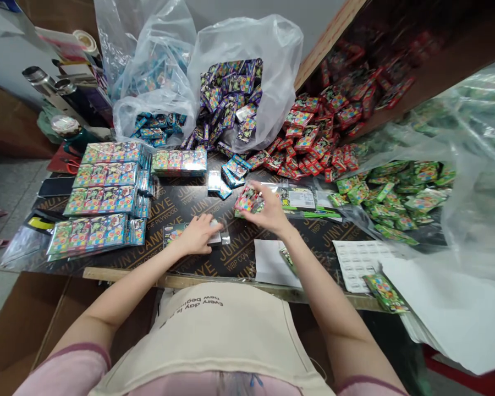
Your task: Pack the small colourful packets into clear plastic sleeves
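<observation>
My right hand point(268, 210) pinches a small red printed packet point(246, 198) between thumb and fingers, just above the table. Beneath and beside it lie flat clear-wrapped packs point(301, 198), one showing a white label. My left hand point(200, 234) rests with its fingers spread on a dark printed pack point(172, 233), which lies on the tabletop and is partly covered by the hand. Several small blue packets point(234, 171) lie in a loose group beyond my hands.
Stacked multicoloured packs point(101, 199) stand at left, beside a phone point(56, 187). Another stack point(179, 163) lies further back. Plastic bags hold blue, purple packets point(226, 104) and green packets point(390, 192). Red packets point(309, 137) spill from a carton. A label sheet point(357, 264) lies at right.
</observation>
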Tool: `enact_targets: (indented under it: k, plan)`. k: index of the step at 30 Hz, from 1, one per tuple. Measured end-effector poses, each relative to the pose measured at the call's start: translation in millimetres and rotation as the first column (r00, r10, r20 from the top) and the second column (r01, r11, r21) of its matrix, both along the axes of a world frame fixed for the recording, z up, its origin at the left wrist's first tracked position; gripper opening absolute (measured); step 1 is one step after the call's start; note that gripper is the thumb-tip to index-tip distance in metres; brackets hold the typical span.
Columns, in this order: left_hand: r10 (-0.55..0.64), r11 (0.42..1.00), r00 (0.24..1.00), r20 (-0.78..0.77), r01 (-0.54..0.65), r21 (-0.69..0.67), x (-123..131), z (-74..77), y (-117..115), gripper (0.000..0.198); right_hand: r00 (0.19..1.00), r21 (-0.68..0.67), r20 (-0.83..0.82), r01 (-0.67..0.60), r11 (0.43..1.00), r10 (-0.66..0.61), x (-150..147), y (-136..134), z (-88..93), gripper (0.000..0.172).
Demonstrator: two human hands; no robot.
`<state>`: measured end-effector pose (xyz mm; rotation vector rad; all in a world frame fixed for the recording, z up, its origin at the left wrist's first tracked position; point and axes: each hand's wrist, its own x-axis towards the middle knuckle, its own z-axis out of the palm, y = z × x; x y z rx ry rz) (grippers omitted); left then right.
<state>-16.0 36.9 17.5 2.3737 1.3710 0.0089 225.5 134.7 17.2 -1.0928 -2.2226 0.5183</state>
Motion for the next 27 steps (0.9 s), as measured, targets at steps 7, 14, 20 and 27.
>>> enact_targets:
  k: [7,14,20,27]
  plan:
    - [0.152,0.988,0.916,0.372,-0.152,-0.029,-7.9,3.2,-0.9,0.111,0.924,-0.148,0.226,-0.282,0.948,0.31,-20.1,-65.0,17.0,0.074]
    - [0.168,0.985,0.877,0.45,-0.166,-0.044,-12.1,-0.4,-5.5,0.111,0.972,-0.129,-0.043,-0.233,0.964,0.229,-20.8,-68.5,1.6,0.083]
    - [0.113,0.993,0.945,0.307,-0.118,-0.001,-10.4,-1.1,-4.0,0.106,0.988,-0.09,0.15,0.046,0.995,-0.032,-10.4,-27.4,-13.6,0.076]
    - [0.272,0.96,0.946,0.176,-0.279,0.018,-19.6,0.9,-0.9,0.103,0.847,-0.283,0.319,-0.343,0.895,0.426,-8.9,5.3,-31.5,0.085]
